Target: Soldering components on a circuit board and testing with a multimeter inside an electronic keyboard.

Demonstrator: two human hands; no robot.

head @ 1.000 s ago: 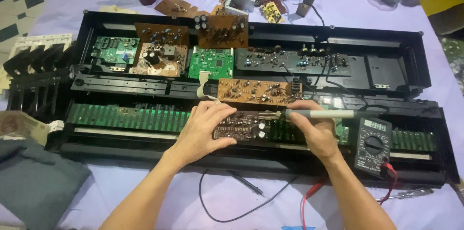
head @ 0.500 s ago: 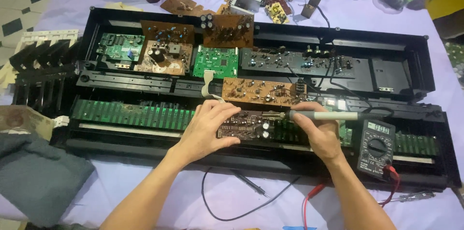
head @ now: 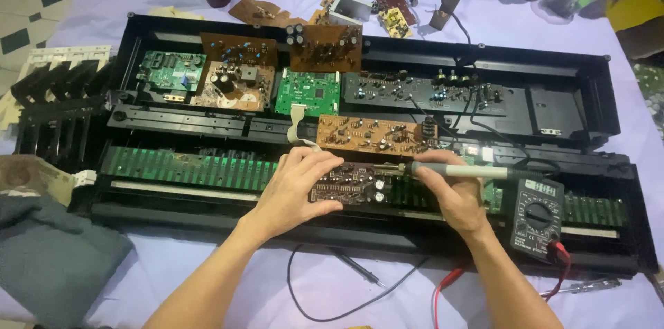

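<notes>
My left hand (head: pixel 294 187) grips a small dark circuit board (head: pixel 349 184) with round capacitors, held over the long green contact board (head: pixel 187 166) of an opened black keyboard chassis (head: pixel 581 94). My right hand (head: pixel 453 194) holds a soldering iron (head: pixel 460 171) with a pale handle. Its metal tip points left and touches the small board's right edge. A brown circuit board (head: pixel 373 134) lies just behind both hands.
A black multimeter (head: pixel 538 215) sits right of my right hand, its red and black leads trailing over the purple cloth (head: pixel 387 287). Several green and brown boards fill the chassis rear. A grey cloth (head: pixel 52 260) lies at left, removed black keys (head: pixel 59 90) beyond it.
The view has shifted slightly; both hands stay on the small board and the iron, with the tip held at the same edge.
</notes>
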